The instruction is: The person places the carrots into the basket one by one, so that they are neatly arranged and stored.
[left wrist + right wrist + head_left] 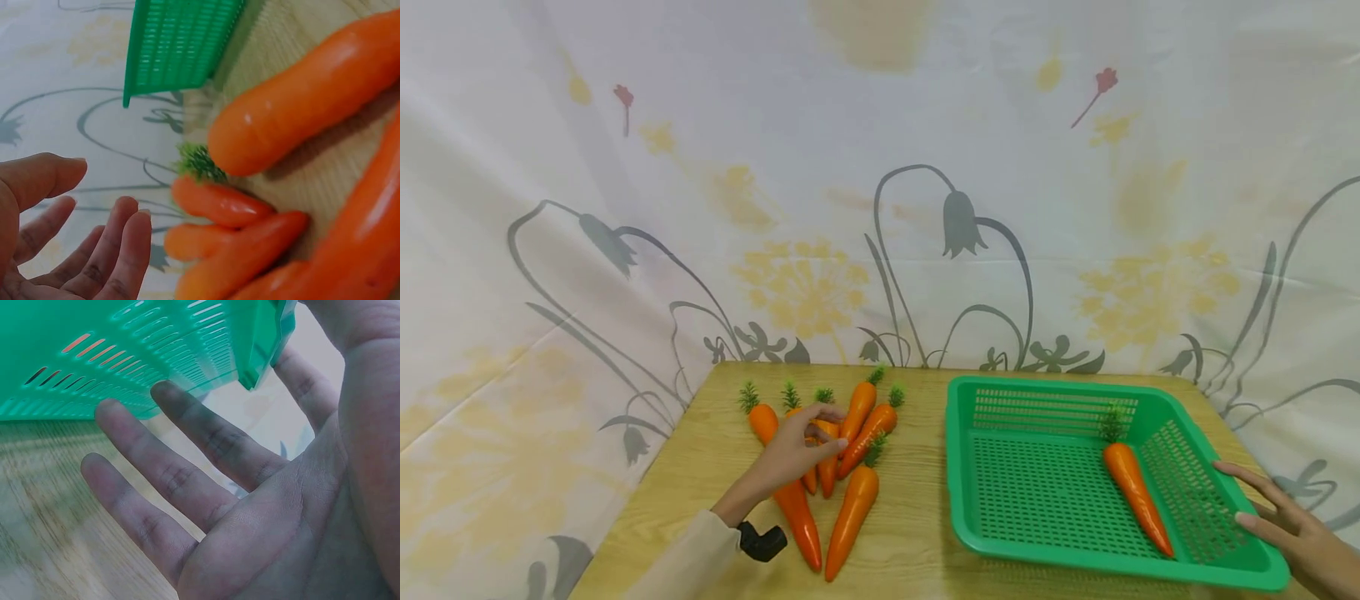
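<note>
My left hand (pixel 795 443) is over a group of orange toy carrots (pixel 854 510) with green tops, on the left of the table. In the left wrist view its thumb and fingers are apart, with nothing between them, and several carrots (pixel 294 94) lie beyond. At the right, my right hand (pixel 1292 525) touches the right rim of a green plastic basket (pixel 958 500). Its thumb and index finger reach the rim; in the right wrist view the other fingers (pixel 169 481) extend, nearly straight, along the outer wall. Inside the basket lies one carrot (pixel 1137 498).
The light wooden table (pixel 917 533) carries the carrots on the left and the basket on the right. Behind it hangs a pale cloth (pixel 820 167) printed with flowers. A black band with a small device (pixel 762 542) sits on the left wrist.
</note>
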{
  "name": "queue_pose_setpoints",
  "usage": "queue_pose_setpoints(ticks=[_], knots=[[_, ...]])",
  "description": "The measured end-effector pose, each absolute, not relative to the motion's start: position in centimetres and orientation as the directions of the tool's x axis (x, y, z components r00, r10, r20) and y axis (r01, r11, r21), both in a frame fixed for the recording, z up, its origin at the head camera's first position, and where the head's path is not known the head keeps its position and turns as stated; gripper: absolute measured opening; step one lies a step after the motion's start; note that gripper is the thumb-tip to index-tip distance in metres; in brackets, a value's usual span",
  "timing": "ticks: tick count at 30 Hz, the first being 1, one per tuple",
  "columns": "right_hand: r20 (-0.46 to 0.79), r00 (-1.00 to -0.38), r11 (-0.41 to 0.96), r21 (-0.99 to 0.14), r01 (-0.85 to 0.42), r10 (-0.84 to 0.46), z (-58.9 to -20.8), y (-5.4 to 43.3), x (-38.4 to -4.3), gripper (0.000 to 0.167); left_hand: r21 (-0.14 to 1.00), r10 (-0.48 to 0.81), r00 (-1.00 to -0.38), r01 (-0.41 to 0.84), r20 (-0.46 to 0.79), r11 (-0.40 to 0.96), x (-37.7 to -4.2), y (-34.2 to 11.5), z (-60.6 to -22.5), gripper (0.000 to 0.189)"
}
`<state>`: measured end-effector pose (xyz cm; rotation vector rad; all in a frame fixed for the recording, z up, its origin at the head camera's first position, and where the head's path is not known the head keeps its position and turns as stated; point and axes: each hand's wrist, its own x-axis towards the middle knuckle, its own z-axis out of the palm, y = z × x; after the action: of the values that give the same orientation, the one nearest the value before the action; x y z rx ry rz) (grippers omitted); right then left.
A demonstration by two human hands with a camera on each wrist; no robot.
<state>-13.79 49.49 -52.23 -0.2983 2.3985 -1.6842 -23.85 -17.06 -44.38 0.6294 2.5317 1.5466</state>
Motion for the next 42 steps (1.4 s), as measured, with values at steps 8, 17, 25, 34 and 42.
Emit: queue_pose_setpoints(ticks=[8,17,25,34,42], knots=[[0.026,-0.955,0.337,-0.933,-0.130,-0.297,-52.3,49.9,-13.9,0.072,0.889,0.329,-0.940,0.225,0.090,0.398,-22.7,-19.8,-45.7,0.042],[0.097,-0.943,0.317,-0.927,-0.203,-0.319,-52.9,50.2,-14.2,0.072,0.896,0.242,-0.968,0.169,0.071,0.411,-21.5,-21.9,-46.2,0.041],[0.145,-0.949,0.457,-0.849,-0.264,-0.278,-53.5,49.9,-13.9,0.071,0.875,0.133,-0.991,0.089,0.029,0.475,-20.8,-23.0,-47.5,0.034],[0.145,-0.958,0.449,-0.859,-0.246,-0.248,-53.6,49.2,-13.8,0.071,0.821,0.078,-0.997,0.043,-0.002,0.570,-20.6,-23.1,-48.9,0.033],[0.116,-0.966,0.426,-0.881,-0.207,-0.231,-53.4,49.1,-13.8,0.071,0.792,0.165,-0.986,0.088,-0.016,0.604,-20.7,-22.8,-49.4,0.046]])
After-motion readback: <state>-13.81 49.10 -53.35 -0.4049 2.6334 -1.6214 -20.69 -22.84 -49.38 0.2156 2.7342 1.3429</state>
